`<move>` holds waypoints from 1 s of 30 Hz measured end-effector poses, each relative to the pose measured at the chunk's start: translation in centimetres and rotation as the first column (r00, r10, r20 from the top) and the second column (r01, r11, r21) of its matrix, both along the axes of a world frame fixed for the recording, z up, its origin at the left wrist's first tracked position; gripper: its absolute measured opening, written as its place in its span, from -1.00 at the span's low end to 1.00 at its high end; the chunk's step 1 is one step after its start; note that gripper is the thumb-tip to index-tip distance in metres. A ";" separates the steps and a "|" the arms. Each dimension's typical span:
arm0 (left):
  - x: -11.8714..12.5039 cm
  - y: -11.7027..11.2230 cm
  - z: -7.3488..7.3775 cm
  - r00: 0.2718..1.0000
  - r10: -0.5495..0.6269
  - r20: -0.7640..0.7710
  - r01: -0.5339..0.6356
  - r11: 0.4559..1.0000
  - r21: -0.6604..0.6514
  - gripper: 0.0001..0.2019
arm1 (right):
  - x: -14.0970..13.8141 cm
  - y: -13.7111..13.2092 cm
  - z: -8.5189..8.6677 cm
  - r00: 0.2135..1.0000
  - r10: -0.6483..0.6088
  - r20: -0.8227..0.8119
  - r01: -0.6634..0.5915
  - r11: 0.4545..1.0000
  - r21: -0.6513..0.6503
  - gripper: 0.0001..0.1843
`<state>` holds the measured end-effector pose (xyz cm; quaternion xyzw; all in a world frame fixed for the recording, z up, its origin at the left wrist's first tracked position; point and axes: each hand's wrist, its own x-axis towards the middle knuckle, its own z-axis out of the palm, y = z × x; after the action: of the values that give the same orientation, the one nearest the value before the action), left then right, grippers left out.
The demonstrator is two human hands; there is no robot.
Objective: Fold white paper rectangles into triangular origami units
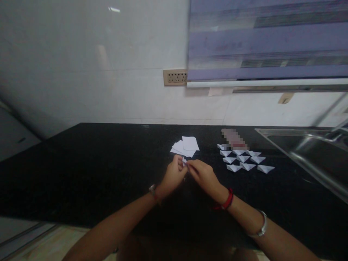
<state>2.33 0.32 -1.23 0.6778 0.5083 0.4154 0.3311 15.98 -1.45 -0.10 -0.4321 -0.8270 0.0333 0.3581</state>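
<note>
Pinching a paper piece over the black counter

Both of my forearms reach forward from the bottom edge and converge at mid-counter, wrists slightly raised, so that the two hands meet fingertip to fingertip. My left hand is curled, knuckles toward the wall, with thumb and fingers pressed together on the left edge of the paper piece. My right hand lies palm down and angled leftward, its fingertips closed on the right edge of the same piece. The paper is small and white and shows only as a sliver between the two sets of fingertips; its fold cannot be made out.

Just beyond my fingers, toward the wall, lies a loose stack of white paper squares, apart from the held piece. To the right of my right hand, folded paper triangles lie in rows on the counter. A steel sink is set into the counter farther right. A red band circles my right wrist.
</note>
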 end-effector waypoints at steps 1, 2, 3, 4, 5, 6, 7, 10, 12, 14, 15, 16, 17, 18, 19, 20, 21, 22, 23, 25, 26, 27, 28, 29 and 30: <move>-0.1 0.0 0.1 1.000 -0.006 -0.009 0.006 1.000 0.003 -0.83 | 0.0 0.0 0.0 1.000 0.001 0.001 -0.001 1.000 0.005 -0.83; -0.1 0.0 0.2 1.000 -0.007 -0.020 0.007 1.000 0.012 -0.85 | 0.0 -0.1 0.1 1.000 0.004 0.002 -0.004 1.000 0.008 -0.83; -0.2 0.0 0.4 0.999 -0.004 -0.036 0.005 1.000 0.025 -0.86 | -0.1 -0.1 0.2 1.000 0.010 0.002 -0.010 1.000 0.009 -0.83; -0.2 0.0 0.5 0.999 0.002 -0.054 0.000 0.999 0.040 -0.87 | -0.1 -0.2 0.2 1.000 0.018 0.002 -0.018 1.000 0.010 -0.82; -0.3 0.0 0.5 0.997 0.011 -0.072 -0.007 0.998 0.056 -0.87 | -0.2 -0.2 0.3 1.000 0.027 -0.001 -0.027 1.000 0.010 -0.82; -0.3 0.1 0.6 0.996 0.019 -0.086 -0.013 0.997 0.070 -0.87 | -0.2 -0.2 0.4 0.999 0.033 -0.007 -0.033 0.999 0.011 -0.82; -0.3 0.1 0.7 0.996 0.026 -0.091 -0.018 0.996 0.083 -0.87 | -0.3 -0.3 0.4 0.999 0.037 -0.017 -0.037 0.999 0.013 -0.82; -0.3 0.1 0.9 0.998 0.033 -0.058 -0.027 0.994 0.102 -0.85 | -0.3 -0.3 0.5 0.998 0.035 -0.060 -0.034 0.999 0.027 -0.84; -0.3 0.1 1.0 0.999 0.023 -0.027 -0.020 0.995 0.097 -0.86 | -0.4 -0.3 0.5 0.996 0.033 -0.080 -0.030 0.999 0.036 -0.84; -0.4 0.2 1.1 1.000 0.018 -0.007 -0.017 0.996 0.085 -0.87 | -0.5 -0.3 0.5 0.996 0.027 -0.087 -0.024 0.999 0.040 -0.83; -0.4 0.2 1.2 1.000 0.016 0.000 -0.016 0.997 0.080 -0.88 | -0.5 -0.3 0.4 0.996 0.024 -0.089 -0.021 0.999 0.041 -0.83; -0.4 0.2 1.2 1.000 0.014 0.001 -0.014 0.997 0.079 -0.87 | -0.5 -0.2 0.4 0.996 0.021 -0.089 -0.018 0.999 0.041 -0.83; -0.4 0.3 1.2 1.000 0.012 -0.007 -0.011 0.997 0.081 -0.86 | -0.5 -0.2 0.3 0.996 0.020 -0.085 -0.016 0.999 0.040 -0.82; -0.4 0.3 1.2 1.000 0.012 -0.024 -0.009 0.996 0.089 -0.84 | -0.5 -0.1 0.3 0.997 0.019 -0.077 -0.016 0.999 0.040 -0.82; -0.4 0.3 1.2 0.999 0.015 -0.049 -0.010 0.995 0.101 -0.82 | -0.5 -0.1 0.2 0.998 0.018 -0.066 -0.016 0.999 0.040 -0.82; -0.4 0.4 1.2 0.997 0.023 -0.076 -0.015 0.993 0.114 -0.80 | -0.6 -0.1 0.2 0.998 0.018 -0.054 -0.016 0.999 0.040 -0.82; -0.4 0.4 1.2 0.995 0.034 -0.098 -0.022 0.992 0.123 -0.80 | -0.6 -0.1 0.2 0.999 0.020 -0.041 -0.018 0.999 0.040 -0.82; -0.3 0.4 1.1 0.993 0.044 -0.110 -0.030 0.991 0.130 -0.79 | -0.6 -0.1 0.2 0.999 0.022 -0.031 -0.021 0.999 0.041 -0.83; -0.3 0.5 1.1 0.993 0.053 -0.108 -0.039 0.990 0.134 -0.79 | -0.6 -0.1 0.2 0.999 0.024 -0.024 -0.023 0.999 0.043 -0.83; -0.3 0.4 1.2 0.995 0.063 -0.079 -0.053 0.990 0.134 -0.79 | -0.7 -0.2 0.2 0.999 0.026 -0.026 -0.025 0.998 0.052 -0.84; -0.2 0.4 1.2 0.996 0.062 -0.061 -0.053 0.990 0.133 -0.79 | -0.7 -0.2 0.3 0.999 0.026 -0.035 -0.024 0.998 0.058 -0.84; -0.2 0.4 1.3 0.997 0.054 -0.048 -0.047 0.990 0.134 -0.80 | -0.8 -0.3 0.3 0.998 0.025 -0.049 -0.022 0.998 0.064 -0.84; -0.2 0.3 1.4 0.998 0.042 -0.039 -0.036 0.990 0.135 -0.82 | -0.8 -0.3 0.4 0.997 0.024 -0.069 -0.019 0.997 0.069 -0.83; -0.2 0.3 1.4 0.999 0.028 -0.033 -0.023 0.990 0.138 -0.84 | -0.8 -0.4 0.4 0.996 0.025 -0.090 -0.018 0.997 0.072 -0.83; -0.3 0.2 1.5 0.999 0.016 -0.031 -0.011 0.990 0.142 -0.85 | -0.8 -0.4 0.5 0.994 0.025 -0.111 -0.017 0.997 0.073 -0.83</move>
<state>2.06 0.53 0.27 0.7028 0.4873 0.4417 0.2712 15.20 -1.82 0.37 -0.4076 -0.8109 0.0315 0.4187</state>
